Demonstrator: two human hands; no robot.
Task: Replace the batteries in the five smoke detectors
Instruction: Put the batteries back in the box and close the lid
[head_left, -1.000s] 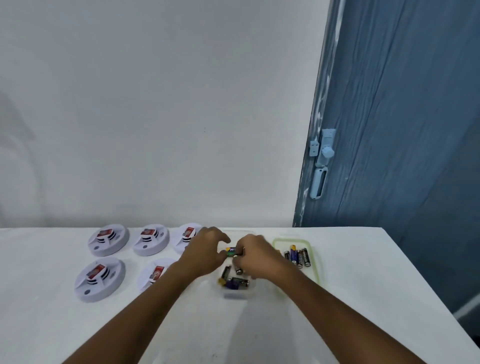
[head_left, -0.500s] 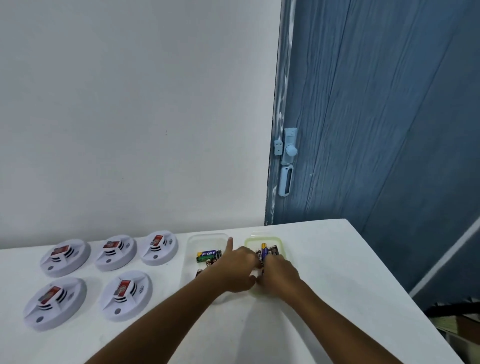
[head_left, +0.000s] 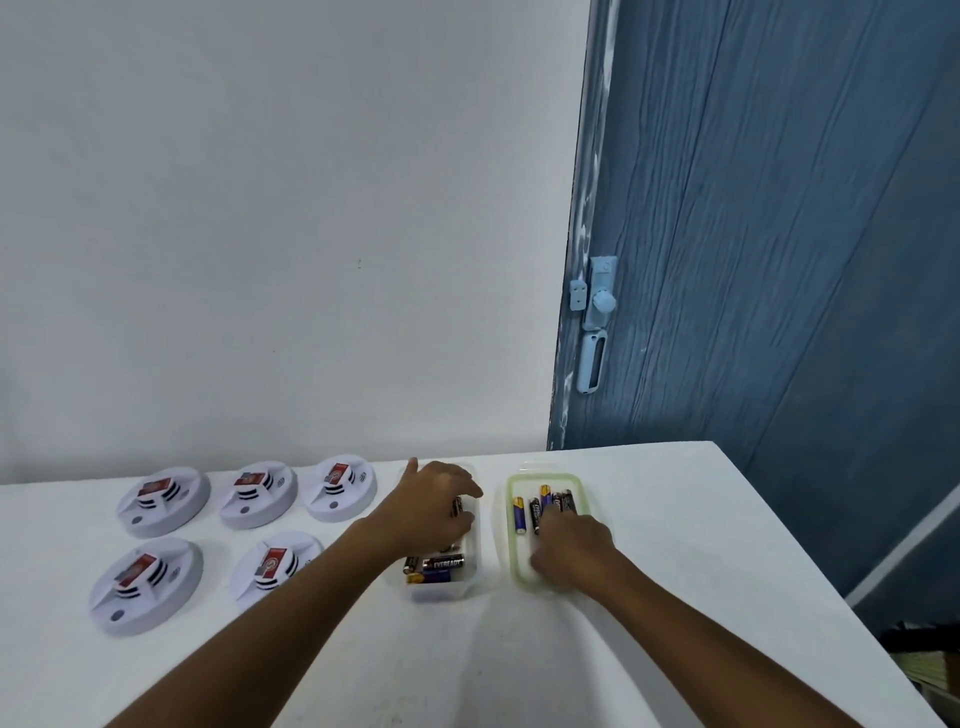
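Since half a sec ago our hands have split apart: they were touching betw. the two trays, now each sits over its own. Our left hand (head_left: 434, 512) hovers in the clear tray (head_left: 470, 582), fingers curled down w/ a dark battery (head_left: 458, 505) at the fingertips; looks like a pinch, but we can't tell for sure. Our right hand (head_left: 571, 545) lies in the green-rimmed tray (head_left: 511, 525), fingers bent down among its batteries (head_left: 535, 512); whether it grips one is hidden under the knuckles.

Loose cells, one marked EVEREADY (head_left: 441, 563), lie at the clear tray's near end. Two trays prob. keep used and fresh cells apart, tho which is which we can't say.

All five smoke detectors (head_left: 260, 500) sit in two rows on the white table (head_left: 675, 571), left of the trays, well apart from both hands, so they're reachable w/o crossing the trays. None is open as far as we see; we judge the job is at the fetch-a-battery step.
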